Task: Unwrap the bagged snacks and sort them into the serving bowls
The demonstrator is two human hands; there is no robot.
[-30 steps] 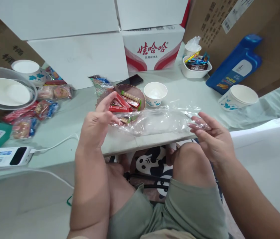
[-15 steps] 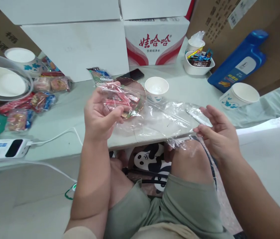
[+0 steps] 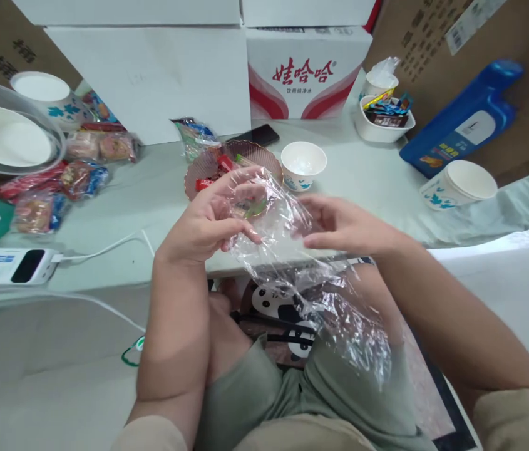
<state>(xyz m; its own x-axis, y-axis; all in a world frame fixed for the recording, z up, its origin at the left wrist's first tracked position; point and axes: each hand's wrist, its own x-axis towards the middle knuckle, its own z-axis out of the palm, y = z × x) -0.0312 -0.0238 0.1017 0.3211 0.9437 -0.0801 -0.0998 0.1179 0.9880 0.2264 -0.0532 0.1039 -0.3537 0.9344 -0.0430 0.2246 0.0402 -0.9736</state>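
Crinkled clear plastic film (image 3: 287,263) spreads between my hands and trails down over my lap. My left hand (image 3: 215,219) has its fingers and thumb curled around the film's left part. On the other side my right hand (image 3: 346,225) has its bent fingers at the film's right edge; the fingertips are a little blurred and partly behind it. Right behind my left hand stands a pinkish ribbed glass dish (image 3: 257,150) holding red and green packets, partly hidden by the hand and film. A white paper cup (image 3: 304,160) with blue leaves stands beside the dish.
At left lie wrapped snacks (image 3: 41,213), a clear bowl (image 3: 10,122) and a white power bank (image 3: 10,266) with a cable. A phone (image 3: 264,134) lies near the white carton (image 3: 308,75). On the right stand a blue bottle (image 3: 461,125) and stacked cups (image 3: 461,181).
My right hand has moved left and slightly up, close to my left hand. The film has bunched and now hangs into my lap. The packets in the dish show less covered.
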